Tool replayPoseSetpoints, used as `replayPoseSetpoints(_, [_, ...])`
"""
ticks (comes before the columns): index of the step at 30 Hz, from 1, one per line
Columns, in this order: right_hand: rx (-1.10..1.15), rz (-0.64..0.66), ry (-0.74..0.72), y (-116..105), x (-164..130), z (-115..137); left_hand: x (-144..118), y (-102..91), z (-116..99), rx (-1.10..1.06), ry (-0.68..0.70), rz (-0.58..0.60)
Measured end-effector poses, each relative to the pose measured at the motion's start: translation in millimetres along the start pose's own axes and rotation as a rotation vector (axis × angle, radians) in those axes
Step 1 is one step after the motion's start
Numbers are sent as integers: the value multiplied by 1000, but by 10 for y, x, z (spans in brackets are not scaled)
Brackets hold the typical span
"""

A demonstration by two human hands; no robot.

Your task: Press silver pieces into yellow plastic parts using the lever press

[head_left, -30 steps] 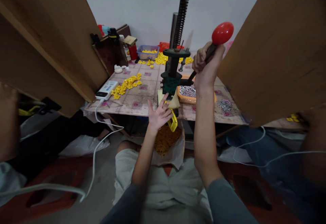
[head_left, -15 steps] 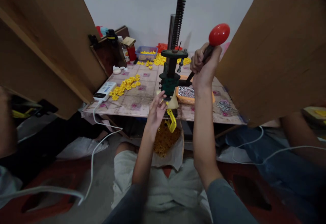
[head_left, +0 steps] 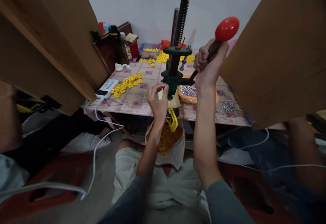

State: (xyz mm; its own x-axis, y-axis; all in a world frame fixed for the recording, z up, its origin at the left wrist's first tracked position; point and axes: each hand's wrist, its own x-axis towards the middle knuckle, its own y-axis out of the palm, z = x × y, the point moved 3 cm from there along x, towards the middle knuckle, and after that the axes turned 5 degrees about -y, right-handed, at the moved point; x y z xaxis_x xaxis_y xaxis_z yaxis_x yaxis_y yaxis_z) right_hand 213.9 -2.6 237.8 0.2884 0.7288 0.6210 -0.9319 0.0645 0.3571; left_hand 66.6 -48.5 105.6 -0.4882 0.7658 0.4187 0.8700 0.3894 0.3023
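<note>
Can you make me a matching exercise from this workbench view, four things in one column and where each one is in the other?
Things:
1. lever knob
2. power bank
3. purple basket
4. orange tray

Places:
A. far end of the table, holding yellow pieces
B. just above the right hand
C. right of the press base
D. left table edge, cable attached

Pairs: 1-B, 2-D, 3-A, 4-C

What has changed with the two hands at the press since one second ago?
The left hand rose from below the table edge, palm open, and its fingertips now pinch at the press head. The right hand kept its grip on the red-knobbed lever; the yellow parts stayed put.
</note>
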Motion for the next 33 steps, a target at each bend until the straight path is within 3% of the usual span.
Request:
replayPoseSetpoints(9, [81,38,-81,35,-13,55,25,-53,-35,172,138,11])
replayPoseSetpoints(20, [59,-31,89,-25,-46,-41,-13,-49,-109,488,261,26])
replayPoseSetpoints(26, [0,-43,-53,-43,-117,-43,-16,-19,-130,562,300,7])
replayPoseSetpoints(33, [42,48,-77,-27,-90,-56,-74,20,-102,607,343,-72])
